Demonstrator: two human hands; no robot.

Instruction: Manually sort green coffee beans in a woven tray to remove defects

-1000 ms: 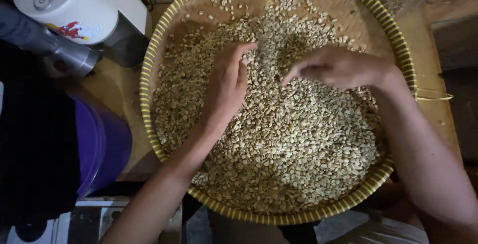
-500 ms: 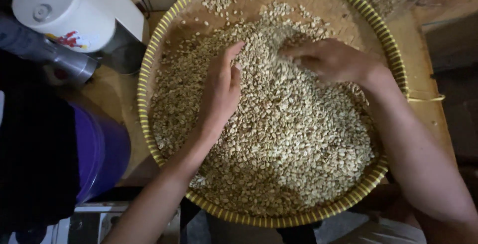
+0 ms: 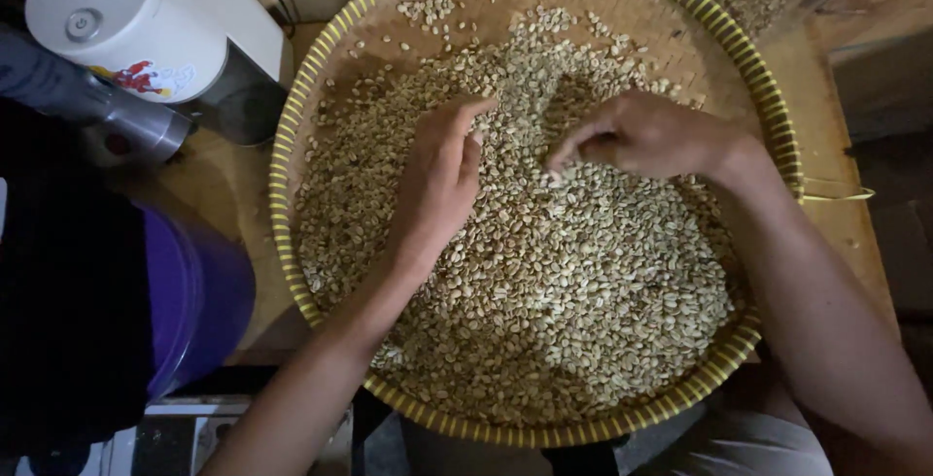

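My left hand lies flat and open on the pale beans in the round woven tray, while my right hand pinches some beans with curled fingers.

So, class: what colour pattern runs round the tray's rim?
Yellow and dark stripes on the rim, head view.

A white cylindrical appliance with a round button stood at the upper left on the wooden table, a grey metal tube just beside it. Below them sat a purple bucket, against a black mass at the left edge.
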